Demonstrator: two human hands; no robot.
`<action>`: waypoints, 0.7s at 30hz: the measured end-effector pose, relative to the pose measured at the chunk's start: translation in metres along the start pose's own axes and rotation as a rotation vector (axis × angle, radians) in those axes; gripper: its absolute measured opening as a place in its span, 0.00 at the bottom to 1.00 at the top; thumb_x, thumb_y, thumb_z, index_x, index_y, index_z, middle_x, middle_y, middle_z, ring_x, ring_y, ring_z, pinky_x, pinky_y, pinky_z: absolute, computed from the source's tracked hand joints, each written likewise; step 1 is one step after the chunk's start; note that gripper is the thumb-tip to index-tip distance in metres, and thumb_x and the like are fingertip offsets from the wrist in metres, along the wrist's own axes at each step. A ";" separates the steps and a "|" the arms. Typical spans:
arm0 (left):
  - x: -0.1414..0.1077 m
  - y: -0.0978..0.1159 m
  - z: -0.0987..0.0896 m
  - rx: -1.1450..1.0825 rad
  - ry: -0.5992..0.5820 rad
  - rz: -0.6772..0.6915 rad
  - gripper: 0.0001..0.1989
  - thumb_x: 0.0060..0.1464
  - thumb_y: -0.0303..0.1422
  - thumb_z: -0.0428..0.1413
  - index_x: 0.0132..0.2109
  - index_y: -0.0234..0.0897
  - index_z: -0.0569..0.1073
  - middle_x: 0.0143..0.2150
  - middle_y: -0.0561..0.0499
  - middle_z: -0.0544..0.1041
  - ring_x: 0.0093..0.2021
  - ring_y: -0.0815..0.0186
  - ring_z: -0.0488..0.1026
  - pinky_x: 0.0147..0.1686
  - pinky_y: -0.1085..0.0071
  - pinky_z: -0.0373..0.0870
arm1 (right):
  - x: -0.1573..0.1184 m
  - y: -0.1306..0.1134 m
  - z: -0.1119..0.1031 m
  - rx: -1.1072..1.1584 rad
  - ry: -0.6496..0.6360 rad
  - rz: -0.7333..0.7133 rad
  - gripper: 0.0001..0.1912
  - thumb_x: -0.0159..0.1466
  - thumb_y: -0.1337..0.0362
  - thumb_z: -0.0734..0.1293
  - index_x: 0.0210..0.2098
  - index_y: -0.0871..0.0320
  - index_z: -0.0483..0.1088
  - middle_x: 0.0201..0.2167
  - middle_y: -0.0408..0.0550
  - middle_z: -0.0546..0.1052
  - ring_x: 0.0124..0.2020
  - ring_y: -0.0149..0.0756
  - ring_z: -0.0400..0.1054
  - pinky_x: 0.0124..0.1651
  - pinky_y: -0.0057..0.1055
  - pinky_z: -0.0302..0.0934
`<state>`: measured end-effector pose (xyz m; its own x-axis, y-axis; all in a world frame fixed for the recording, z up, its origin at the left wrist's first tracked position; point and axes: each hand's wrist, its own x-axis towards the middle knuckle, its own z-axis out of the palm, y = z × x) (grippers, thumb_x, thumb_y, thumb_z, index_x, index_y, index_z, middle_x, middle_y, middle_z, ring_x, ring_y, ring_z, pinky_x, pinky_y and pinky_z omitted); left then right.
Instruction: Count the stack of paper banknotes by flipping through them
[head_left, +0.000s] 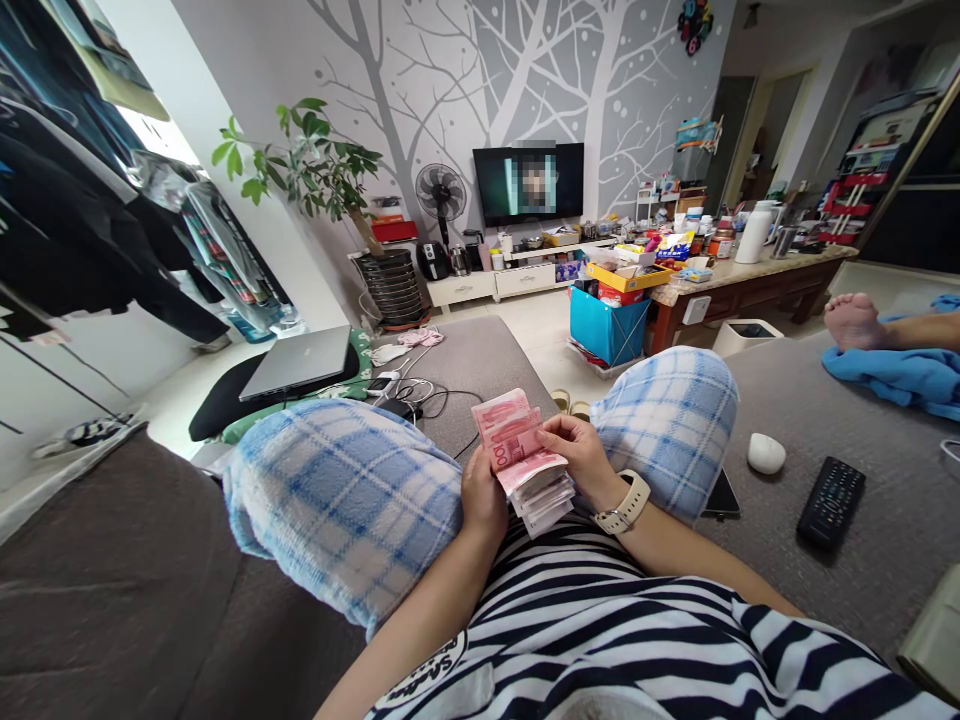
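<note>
A stack of red banknotes [517, 440] is held over my lap, its upper notes fanned out and its lower end bent toward me. My left hand [484, 495] is closed round the stack's left edge; most of its fingers are hidden beneath the notes. On the other side, my right hand [581, 455] pinches the notes near their middle with thumb and fingertips. A pale watch [626, 503] sits on my right wrist. Blue and white plaid trousers [352, 500] cover my bent knees on both sides of the money.
On the sofa to the right lie a black remote control [831, 503], a white mouse [766, 454] and part of a dark tablet or phone [724, 497]. Another person's bare foot [855, 322] rests beyond. At left are a laptop [296, 362] and tangled cables [427, 392].
</note>
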<state>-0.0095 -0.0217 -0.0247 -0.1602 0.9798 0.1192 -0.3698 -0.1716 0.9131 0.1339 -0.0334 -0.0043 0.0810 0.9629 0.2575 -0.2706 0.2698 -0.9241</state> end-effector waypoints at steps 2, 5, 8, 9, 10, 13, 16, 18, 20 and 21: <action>0.000 0.000 0.000 0.019 0.007 0.014 0.08 0.49 0.37 0.58 0.30 0.37 0.78 0.32 0.50 0.79 0.34 0.61 0.73 0.37 0.68 0.69 | 0.000 0.000 0.000 -0.002 -0.002 0.001 0.17 0.50 0.50 0.76 0.26 0.57 0.73 0.24 0.43 0.73 0.27 0.33 0.63 0.31 0.31 0.58; -0.001 0.002 0.001 0.045 0.015 0.039 0.09 0.50 0.37 0.57 0.29 0.37 0.78 0.31 0.50 0.78 0.34 0.61 0.73 0.37 0.68 0.69 | -0.001 -0.002 0.001 -0.007 0.002 -0.004 0.17 0.51 0.50 0.76 0.26 0.58 0.74 0.24 0.43 0.73 0.26 0.33 0.63 0.31 0.31 0.58; -0.003 0.006 0.004 0.030 0.004 0.022 0.10 0.50 0.37 0.57 0.29 0.37 0.78 0.30 0.49 0.78 0.34 0.61 0.73 0.37 0.67 0.70 | -0.001 -0.003 0.002 0.002 0.010 0.002 0.17 0.51 0.50 0.76 0.25 0.57 0.74 0.24 0.43 0.73 0.26 0.33 0.63 0.31 0.31 0.59; -0.004 0.007 0.005 0.014 -0.003 0.007 0.10 0.50 0.37 0.57 0.29 0.37 0.78 0.30 0.49 0.79 0.33 0.61 0.73 0.37 0.67 0.70 | -0.001 -0.003 0.002 0.004 0.010 0.005 0.17 0.51 0.50 0.76 0.25 0.57 0.74 0.24 0.43 0.73 0.26 0.33 0.63 0.31 0.31 0.59; -0.004 0.009 0.006 0.001 -0.009 -0.005 0.09 0.50 0.37 0.57 0.30 0.36 0.78 0.31 0.49 0.79 0.33 0.61 0.74 0.37 0.66 0.70 | -0.001 -0.003 0.002 0.006 0.010 0.008 0.17 0.51 0.50 0.76 0.25 0.57 0.74 0.24 0.43 0.74 0.26 0.33 0.63 0.31 0.31 0.60; -0.005 0.010 0.008 -0.021 -0.013 -0.017 0.09 0.49 0.37 0.57 0.30 0.36 0.78 0.31 0.49 0.79 0.33 0.61 0.74 0.37 0.66 0.70 | 0.000 -0.002 0.002 0.006 0.005 0.006 0.17 0.51 0.50 0.76 0.26 0.57 0.74 0.24 0.43 0.74 0.26 0.33 0.64 0.31 0.31 0.60; -0.003 0.007 0.006 -0.019 -0.007 -0.016 0.09 0.49 0.37 0.57 0.30 0.36 0.78 0.31 0.50 0.79 0.33 0.61 0.74 0.37 0.67 0.71 | 0.000 -0.001 0.001 0.005 -0.002 0.006 0.17 0.51 0.50 0.76 0.26 0.57 0.74 0.24 0.43 0.74 0.26 0.33 0.64 0.32 0.31 0.60; -0.001 0.004 0.005 -0.013 -0.003 -0.017 0.08 0.49 0.36 0.56 0.29 0.37 0.77 0.31 0.50 0.79 0.34 0.62 0.74 0.38 0.67 0.71 | 0.001 0.000 0.001 0.014 -0.004 0.006 0.17 0.51 0.50 0.76 0.27 0.57 0.74 0.25 0.43 0.74 0.27 0.33 0.65 0.32 0.31 0.60; 0.000 0.003 0.004 -0.013 -0.002 -0.025 0.08 0.48 0.35 0.56 0.29 0.37 0.77 0.31 0.50 0.79 0.33 0.62 0.74 0.38 0.67 0.71 | 0.001 0.001 0.001 0.022 -0.007 0.004 0.17 0.51 0.51 0.76 0.28 0.57 0.74 0.26 0.44 0.75 0.27 0.33 0.65 0.32 0.31 0.61; 0.000 0.002 0.005 -0.020 0.000 -0.031 0.08 0.48 0.35 0.56 0.29 0.36 0.77 0.30 0.50 0.79 0.33 0.62 0.74 0.38 0.67 0.71 | 0.001 0.001 0.001 0.022 -0.008 0.001 0.17 0.51 0.51 0.76 0.28 0.57 0.74 0.26 0.44 0.75 0.28 0.33 0.65 0.33 0.31 0.61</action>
<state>-0.0062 -0.0217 -0.0207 -0.1488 0.9847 0.0911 -0.3928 -0.1433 0.9084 0.1327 -0.0323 -0.0043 0.0728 0.9632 0.2589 -0.2913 0.2688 -0.9181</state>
